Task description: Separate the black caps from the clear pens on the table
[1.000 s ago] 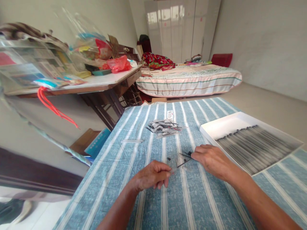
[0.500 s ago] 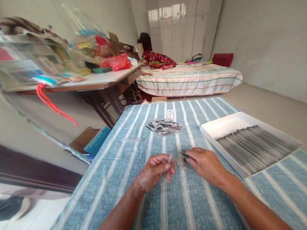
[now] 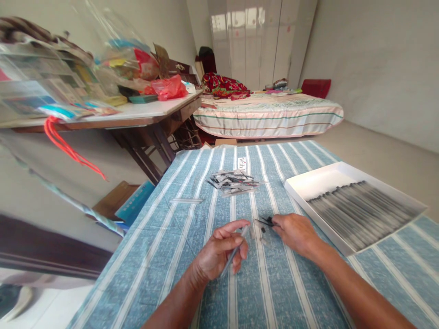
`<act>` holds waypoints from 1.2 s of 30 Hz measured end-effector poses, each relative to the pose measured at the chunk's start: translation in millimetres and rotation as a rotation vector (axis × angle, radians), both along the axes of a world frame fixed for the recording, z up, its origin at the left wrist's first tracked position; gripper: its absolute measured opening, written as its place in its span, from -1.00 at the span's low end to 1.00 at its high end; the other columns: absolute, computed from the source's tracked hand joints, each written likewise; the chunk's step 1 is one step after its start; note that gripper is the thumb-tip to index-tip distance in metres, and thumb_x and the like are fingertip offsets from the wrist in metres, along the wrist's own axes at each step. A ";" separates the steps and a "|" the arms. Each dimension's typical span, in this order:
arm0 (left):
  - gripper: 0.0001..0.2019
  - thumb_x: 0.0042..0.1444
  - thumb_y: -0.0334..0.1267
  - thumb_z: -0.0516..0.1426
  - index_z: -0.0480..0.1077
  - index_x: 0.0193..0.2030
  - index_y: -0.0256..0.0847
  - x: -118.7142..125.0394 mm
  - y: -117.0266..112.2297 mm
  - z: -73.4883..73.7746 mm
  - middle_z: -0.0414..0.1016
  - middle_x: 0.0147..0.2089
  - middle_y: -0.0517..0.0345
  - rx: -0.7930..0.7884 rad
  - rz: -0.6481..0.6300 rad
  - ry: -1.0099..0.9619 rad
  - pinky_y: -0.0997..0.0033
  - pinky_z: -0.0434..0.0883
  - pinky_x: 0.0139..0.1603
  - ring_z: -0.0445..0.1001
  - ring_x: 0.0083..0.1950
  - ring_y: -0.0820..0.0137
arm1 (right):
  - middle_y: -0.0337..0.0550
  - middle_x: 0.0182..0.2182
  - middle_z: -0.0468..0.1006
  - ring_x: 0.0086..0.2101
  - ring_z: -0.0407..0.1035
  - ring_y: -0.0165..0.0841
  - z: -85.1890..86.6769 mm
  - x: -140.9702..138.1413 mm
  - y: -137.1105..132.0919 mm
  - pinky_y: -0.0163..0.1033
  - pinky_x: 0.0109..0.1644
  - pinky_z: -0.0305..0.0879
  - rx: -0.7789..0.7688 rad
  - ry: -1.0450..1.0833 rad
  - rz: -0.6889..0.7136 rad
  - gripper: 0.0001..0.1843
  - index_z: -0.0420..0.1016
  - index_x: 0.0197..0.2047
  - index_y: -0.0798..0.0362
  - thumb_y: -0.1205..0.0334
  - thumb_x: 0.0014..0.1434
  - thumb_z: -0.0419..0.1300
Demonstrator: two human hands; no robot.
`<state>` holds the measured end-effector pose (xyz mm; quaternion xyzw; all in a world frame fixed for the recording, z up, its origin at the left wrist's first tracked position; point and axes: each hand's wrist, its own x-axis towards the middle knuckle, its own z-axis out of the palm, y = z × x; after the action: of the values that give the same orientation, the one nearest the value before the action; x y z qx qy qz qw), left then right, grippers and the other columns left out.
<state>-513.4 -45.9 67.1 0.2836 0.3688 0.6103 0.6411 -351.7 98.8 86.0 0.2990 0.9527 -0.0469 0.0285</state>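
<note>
My left hand (image 3: 226, 246) is closed around a slim translucent tube (image 3: 230, 260), like a pen barrel, held at a slant with its upper end near the index fingertip. My right hand (image 3: 297, 233) pinches small black pieces (image 3: 268, 221) just above the cloth; their exact kind is too small to make out. A tiny black bit (image 3: 263, 230) and a clear scrap lie on the cloth between my hands. Beyond them is a pile of small clear and black slim pieces (image 3: 233, 182). A separate translucent tube (image 3: 187, 200) rests to the pile's left.
An open white box (image 3: 298, 191) at the right holds a row of slim translucent sticks with black ends (image 3: 360, 212). Blue-striped cloth (image 3: 154, 274) covers the table. A cluttered side table (image 3: 137, 116) stands at left, and a bed (image 3: 267, 114) lies beyond.
My left hand's index finger has stretched out, and the tube is lower and more slanted. My right hand has shifted slightly right, showing more of the black pieces at its fingertips.
</note>
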 end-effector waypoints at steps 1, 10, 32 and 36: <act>-0.68 0.05 -0.39 0.07 0.33 -0.02 -0.21 0.6 0.3 -1.1 0.46 -0.54 0.12 -0.012 -0.007 -0.002 0.58 0.26 -0.76 0.25 -0.72 0.55 | -0.11 -0.42 0.57 -0.33 0.45 -0.23 -0.3 1.3 3.1 -0.31 -0.44 0.05 0.001 0.007 -0.008 -0.81 0.45 -0.37 0.01 0.22 0.14 0.02; -0.72 0.05 -0.35 0.08 0.32 -0.05 -0.23 5.6 3.6 -9.3 0.49 -0.53 0.10 -0.024 -0.001 -0.006 0.64 0.18 -0.84 0.25 -0.77 0.54 | -0.13 -0.44 0.57 -0.37 0.45 -0.26 -15.5 -9.9 -8.2 -0.31 -0.44 0.06 -0.026 0.104 0.006 -0.74 0.45 -0.36 0.00 0.14 0.17 -0.03; -0.81 0.01 -0.27 0.15 0.35 -0.24 -0.32 9.2 5.5 -12.1 0.51 -0.51 0.07 -0.080 -0.030 0.074 0.67 0.11 -0.81 0.26 -0.76 0.58 | -0.23 -0.54 0.49 -0.57 0.36 -0.45 -16.7 -9.7 -5.9 -0.39 -0.54 0.22 -1.121 0.722 -0.083 -0.87 0.33 -0.38 0.10 0.21 0.08 0.06; -0.84 0.02 -0.29 0.13 0.34 -0.26 -0.31 9.1 4.8 -12.5 0.50 -0.51 0.07 -0.081 -0.045 0.072 0.66 0.11 -0.81 0.27 -0.75 0.57 | -0.18 -0.51 0.52 -0.57 0.36 -0.47 -12.0 -11.5 -15.2 -0.40 -0.56 0.23 -1.457 0.876 -0.039 -0.76 0.40 -0.32 0.13 0.12 0.04 0.17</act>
<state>-504.3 -41.2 54.5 0.2877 0.4095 0.5696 0.6520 -363.2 83.5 73.9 0.1771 0.6042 -0.7606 -0.1584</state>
